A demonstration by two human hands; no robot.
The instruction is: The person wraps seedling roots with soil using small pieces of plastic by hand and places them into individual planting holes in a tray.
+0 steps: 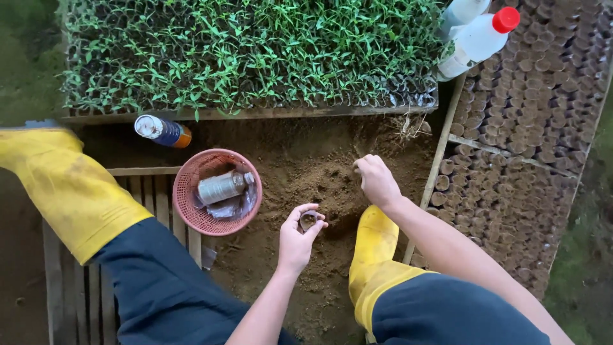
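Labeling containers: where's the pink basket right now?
Head view, left of centre: the pink basket sits on the soil beside the wooden slats, left of the left hand, below the lying spray can.

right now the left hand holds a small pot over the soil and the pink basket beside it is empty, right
Not quite. The left hand does hold the small pot over the soil, but the pink basket is not empty: the head view shows a capped bottle lying in it on some clear plastic.
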